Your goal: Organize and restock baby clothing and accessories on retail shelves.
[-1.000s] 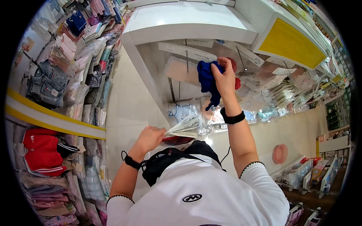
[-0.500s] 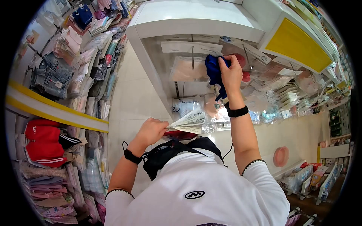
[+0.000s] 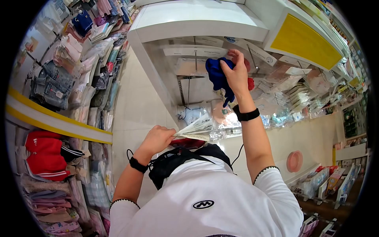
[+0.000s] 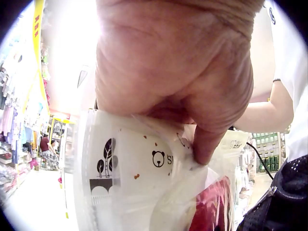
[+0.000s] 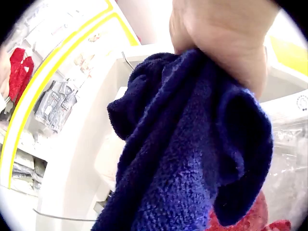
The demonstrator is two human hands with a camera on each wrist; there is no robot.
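Note:
My right hand point(image 3: 237, 76) is raised at the shelf front and pinches a dark blue fuzzy cloth point(image 3: 215, 74), which hangs down in loose folds. The right wrist view shows the cloth point(image 5: 178, 154) as bunched terry-like fabric coming out from under the palm. My left hand point(image 3: 157, 139), low in front of my waist, grips the edge of several flat plastic packages point(image 3: 197, 126). In the left wrist view the front package point(image 4: 130, 159) bears a printed bear and trees, and a red item point(image 4: 211, 207) shows through clear plastic beside it. The left fingertips are partly hidden.
A white shelf unit point(image 3: 197, 29) stands ahead, its hooks holding clear packages point(image 3: 300, 93). Red fuzzy items point(image 3: 250, 83) hang behind my right hand. Clothing racks point(image 3: 51, 89) line the left side. A pink round basin point(image 3: 294, 161) is on the floor at right.
The head view swings slightly one way and back. The right hand keeps the blue cloth at the shelf, its fingers a little more raised. The left hand still holds the packages.

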